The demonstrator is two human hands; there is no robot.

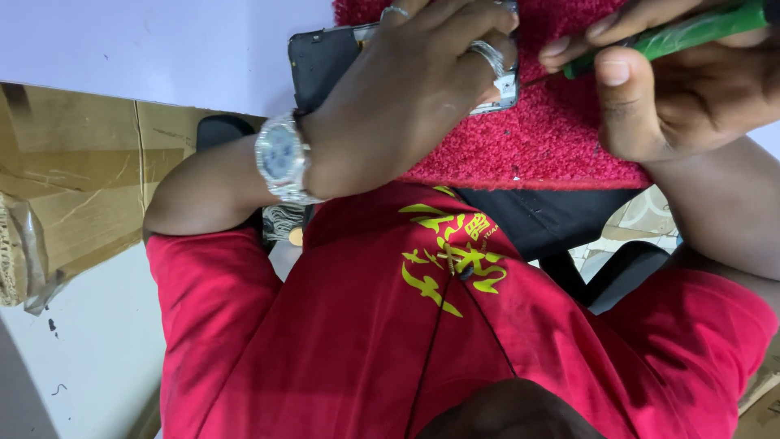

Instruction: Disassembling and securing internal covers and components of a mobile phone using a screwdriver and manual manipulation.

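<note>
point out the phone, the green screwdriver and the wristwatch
phone (pixel 318 58), head view, on the dark back near its left end
green screwdriver (pixel 682 32), head view, on the middle of the green handle
wristwatch (pixel 279 154), head view, on the dial face

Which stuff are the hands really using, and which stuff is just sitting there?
In use:
- left hand pressing down the black phone
- right hand gripping the green-handled screwdriver
- red mat under the phone

Just lying about:
- cardboard box
- white tabletop
</note>
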